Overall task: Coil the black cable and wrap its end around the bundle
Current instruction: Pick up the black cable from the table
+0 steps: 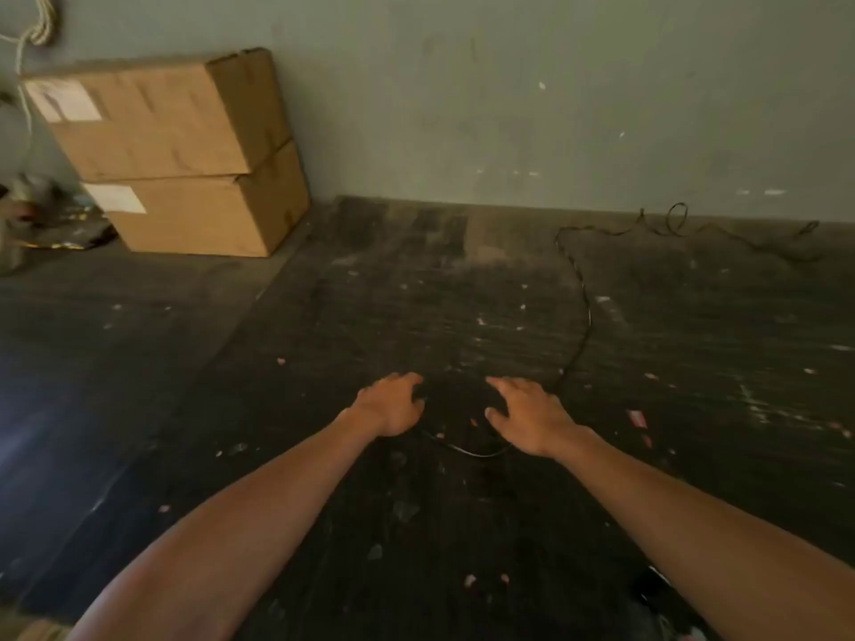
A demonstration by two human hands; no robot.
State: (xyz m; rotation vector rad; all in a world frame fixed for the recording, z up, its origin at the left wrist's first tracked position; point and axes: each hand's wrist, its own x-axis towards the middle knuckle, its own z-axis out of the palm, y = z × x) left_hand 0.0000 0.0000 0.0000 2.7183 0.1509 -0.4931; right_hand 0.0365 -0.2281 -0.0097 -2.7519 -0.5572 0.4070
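Note:
A thin black cable (586,312) lies on the dark floor. It starts in loose kinks along the wall at the far right, curves down towards me and reaches my hands. A short arc of it shows between and below my wrists. My left hand (393,404) is palm down with its fingers curled over the cable's near part. My right hand (529,416) is palm down with its fingers spread. The cable passes under it, and the blur hides whether it grips. No coiled bundle is visible.
Two stacked cardboard boxes (185,150) stand against the grey wall at the back left, with clutter beside them. A pale rope (34,34) hangs in the top left corner. Small scraps of litter dot the floor (416,525).

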